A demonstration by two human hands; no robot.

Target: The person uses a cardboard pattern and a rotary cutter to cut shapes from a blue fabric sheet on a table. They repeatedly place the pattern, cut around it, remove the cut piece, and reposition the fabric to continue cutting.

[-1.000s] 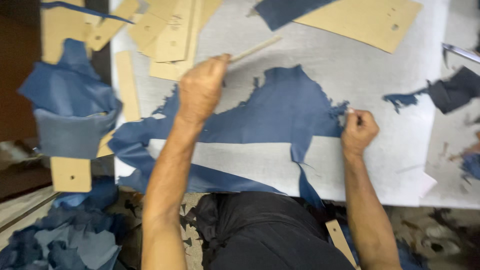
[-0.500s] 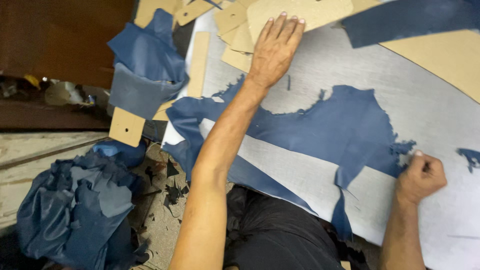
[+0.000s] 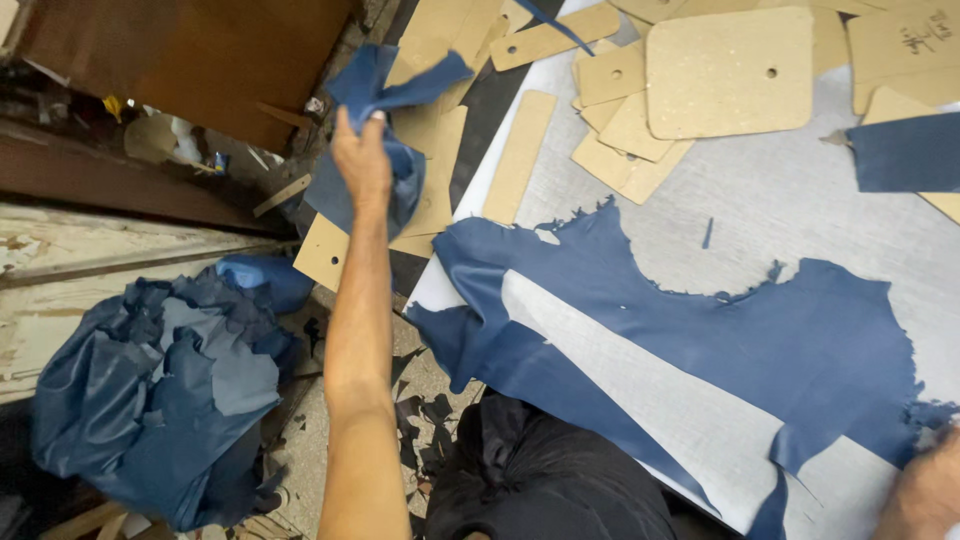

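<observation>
The left hand is raised beyond the left edge of the bench, its fingers clenched around a crumpled blue leather scrap. The scrap rises above the fingers in a loose flap and hangs down below and to the right of them in a darker fold. Behind the scrap, partly hidden by it, stands a stack of tan cardboard patterns, the lowest one with a small punched hole near its corner.

To the right of the fingers, flat on the grey bench, lies a long narrow cardboard strip. Further right sits a spread of more cardboard templates, the biggest a rounded rectangular template with a hole near one edge. Below and right of the fingers, a large blue leather hide lies spread on the bench with ragged edges and a long slanted piece cut out of its middle; its left end droops over the bench edge.

Down on the floor, below and left of the fingers, a heap of blue leather offcuts lies piled.

The right hand shows only in part at the lower right corner, by the hide's torn edge; whether its fingers grasp anything cannot be told.
</observation>
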